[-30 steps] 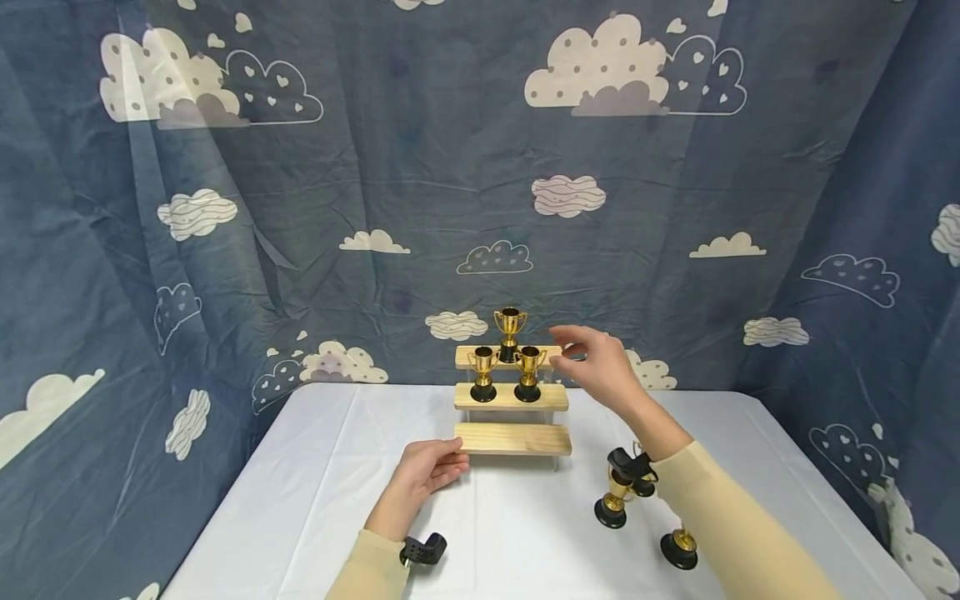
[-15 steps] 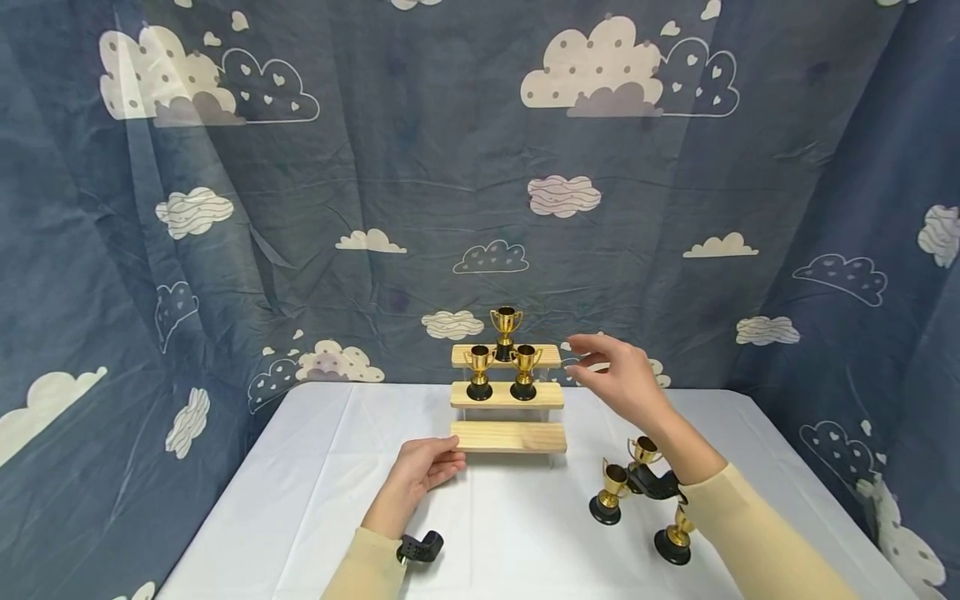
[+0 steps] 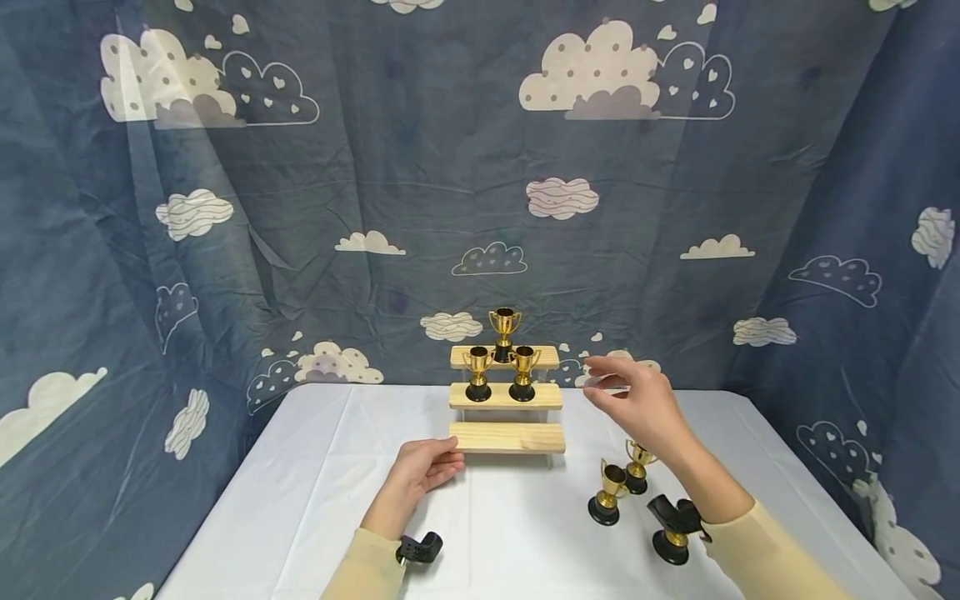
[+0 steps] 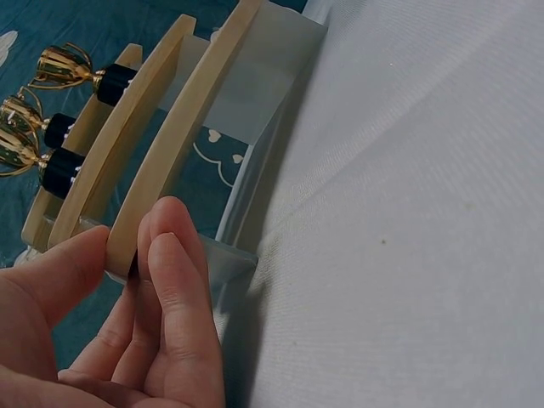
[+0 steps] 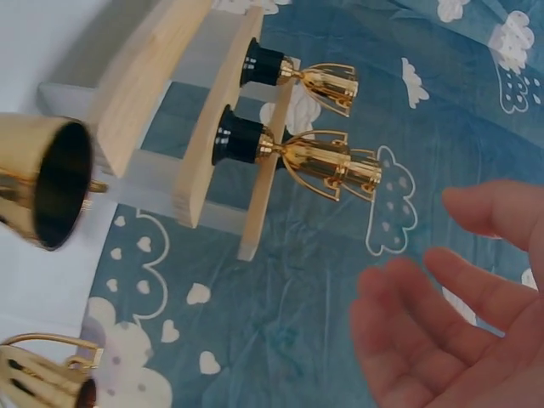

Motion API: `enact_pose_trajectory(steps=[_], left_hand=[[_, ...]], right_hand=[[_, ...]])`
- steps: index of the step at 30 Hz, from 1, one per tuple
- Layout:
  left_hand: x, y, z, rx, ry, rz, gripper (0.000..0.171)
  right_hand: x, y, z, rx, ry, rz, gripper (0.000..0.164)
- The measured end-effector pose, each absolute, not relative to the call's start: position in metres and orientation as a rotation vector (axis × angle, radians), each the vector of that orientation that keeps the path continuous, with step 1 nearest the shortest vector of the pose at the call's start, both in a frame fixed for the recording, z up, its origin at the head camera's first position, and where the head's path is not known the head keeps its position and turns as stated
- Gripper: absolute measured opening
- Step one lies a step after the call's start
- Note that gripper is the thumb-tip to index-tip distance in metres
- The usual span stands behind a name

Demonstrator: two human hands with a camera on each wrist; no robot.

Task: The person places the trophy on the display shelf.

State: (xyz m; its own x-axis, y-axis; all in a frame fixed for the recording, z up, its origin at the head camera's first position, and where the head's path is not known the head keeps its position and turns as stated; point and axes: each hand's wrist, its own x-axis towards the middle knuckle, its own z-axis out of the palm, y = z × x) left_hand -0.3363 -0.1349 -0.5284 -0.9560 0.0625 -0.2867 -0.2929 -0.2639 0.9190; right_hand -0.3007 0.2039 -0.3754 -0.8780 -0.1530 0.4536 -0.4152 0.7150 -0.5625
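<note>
A three-step wooden display stand point(image 3: 507, 437) with clear side supports stands at the far side of the table. One gold trophy cup point(image 3: 505, 327) with a black base is upright on its top step; two more, a left trophy cup point(image 3: 477, 377) and a right trophy cup point(image 3: 523, 377), share the middle step. The lowest step is bare. My left hand point(image 3: 422, 472) pinches the left end of that lowest step, thumb above and fingers below, as the left wrist view confirms. My right hand point(image 3: 639, 404) hovers to the right of the stand, fingers loosely bent with nothing between them.
On the white table point(image 3: 352, 517), right of the stand, are three more trophies: a near-left trophy point(image 3: 606, 500), a trophy behind it point(image 3: 636, 475), and a trophy point(image 3: 672, 547) partly covered by the right wrist's camera. A blue cloud-print curtain point(image 3: 420, 167) surrounds the table.
My right hand has moved right and slightly down, away from the stand, uncovering more of the loose trophies. My left hand keeps its hold on the lowest step.
</note>
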Motion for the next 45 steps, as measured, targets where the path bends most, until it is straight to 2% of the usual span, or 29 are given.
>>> enact_pose_trajectory(steps=[30,45], left_hand=[[-0.336,-0.134,-0.528,-0.27,1.74,2.312,0.035],[-0.336,-0.134,-0.529,-0.26,1.737,2.314,0.034]], right_hand=[[-0.241,0.222,-0.424,0.26,-2.6,0.891,0.042],[-0.224,0.224,-0.441,0.194,-2.586,0.863,0.04]])
